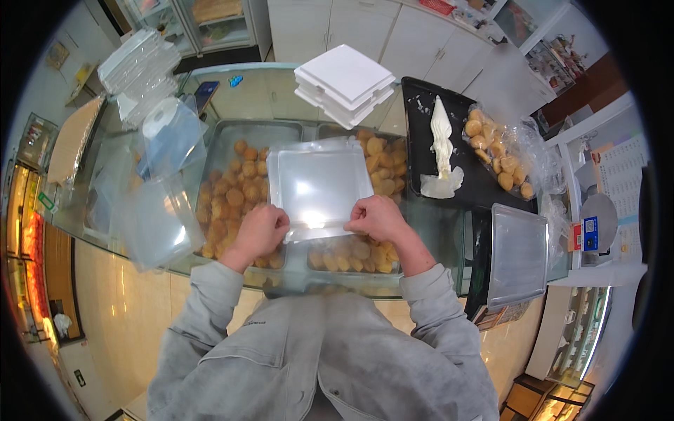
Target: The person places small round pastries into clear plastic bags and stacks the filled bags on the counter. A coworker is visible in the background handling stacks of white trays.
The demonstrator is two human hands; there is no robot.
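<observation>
Both my hands pinch the near corners of a clear-lidded square plastic box on the glass counter. My left hand is at its near left corner, and my right hand at its near right corner. What lies inside the box cannot be made out through the glare. Trays of small round pastries and paler pastries show under the glass beside it. Beyond the box stands a stack of white square containers.
On the right, a black tray bears a cream-filled piping bag and a plastic bag of pastries. Clear lids, stacked clear packaging, a cardboard piece and a phone are at the left.
</observation>
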